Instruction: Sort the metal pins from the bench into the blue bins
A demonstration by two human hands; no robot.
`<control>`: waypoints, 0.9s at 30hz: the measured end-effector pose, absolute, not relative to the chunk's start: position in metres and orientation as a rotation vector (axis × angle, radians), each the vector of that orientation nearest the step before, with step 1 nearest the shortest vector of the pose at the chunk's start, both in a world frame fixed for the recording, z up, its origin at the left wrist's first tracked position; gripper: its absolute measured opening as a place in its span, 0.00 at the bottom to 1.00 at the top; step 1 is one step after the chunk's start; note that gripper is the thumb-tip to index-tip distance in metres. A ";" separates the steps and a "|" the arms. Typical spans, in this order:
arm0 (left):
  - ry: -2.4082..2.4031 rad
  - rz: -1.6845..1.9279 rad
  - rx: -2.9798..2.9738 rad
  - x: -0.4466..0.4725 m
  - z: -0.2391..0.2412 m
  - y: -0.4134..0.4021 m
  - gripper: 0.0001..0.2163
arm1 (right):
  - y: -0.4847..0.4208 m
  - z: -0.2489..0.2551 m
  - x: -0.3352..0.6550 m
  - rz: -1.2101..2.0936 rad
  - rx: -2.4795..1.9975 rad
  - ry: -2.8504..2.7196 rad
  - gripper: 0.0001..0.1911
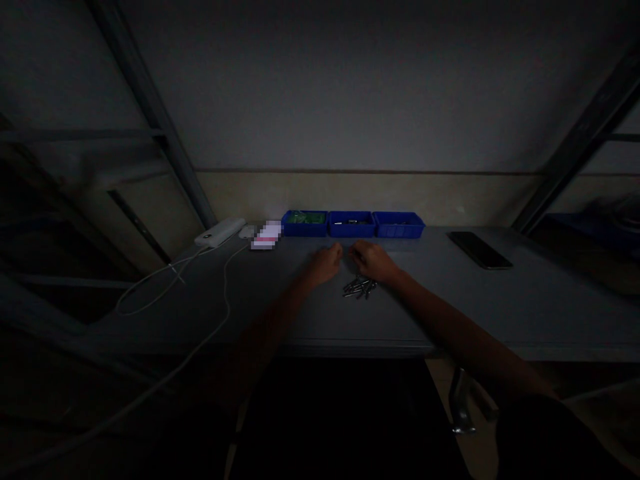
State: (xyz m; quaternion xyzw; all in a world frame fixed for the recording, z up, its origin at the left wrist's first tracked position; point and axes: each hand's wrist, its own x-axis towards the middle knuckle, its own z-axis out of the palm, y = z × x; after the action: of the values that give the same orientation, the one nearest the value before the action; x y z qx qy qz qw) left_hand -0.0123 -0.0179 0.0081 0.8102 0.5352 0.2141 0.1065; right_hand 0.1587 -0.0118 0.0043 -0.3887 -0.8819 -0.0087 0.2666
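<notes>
My left hand (326,263) is closed above the grey table, its fingers curled together; whatever it may hold is too small and dark to make out. Close by on the right, my right hand (371,260) is also closed, fingertips pinched and turned toward the left one, with a narrow gap between the two. Just below the right hand lies a loose pile of small shiny metal pins or rods (358,287). Behind the hands stand three blue bins in a row: the left bin (305,231) has green contents, the middle bin (352,231) some metal pieces, the right bin (399,231) small dark pieces.
A dark phone (480,250) lies on the table (420,320) at the right. Toward the left are a white power strip (220,233), a blurred-out pale object (267,236) and a white cable (228,293) running off the front edge. Metal posts flank both sides.
</notes>
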 end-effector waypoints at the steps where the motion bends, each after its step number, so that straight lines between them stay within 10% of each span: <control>1: 1.568 0.649 2.377 -0.013 0.008 -0.018 0.07 | -0.011 0.005 0.160 0.002 -1.033 -2.375 0.08; 27: 1.345 1.102 2.304 -0.014 0.004 -0.007 0.05 | -0.009 0.012 0.167 0.032 -1.201 -2.288 0.10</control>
State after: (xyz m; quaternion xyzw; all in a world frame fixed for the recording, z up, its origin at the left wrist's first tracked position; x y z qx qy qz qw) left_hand -0.0140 -0.0074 0.0040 0.7917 0.4621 0.3786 0.1275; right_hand 0.1671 -0.0086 0.0124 -0.4469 -0.8511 0.0120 0.2752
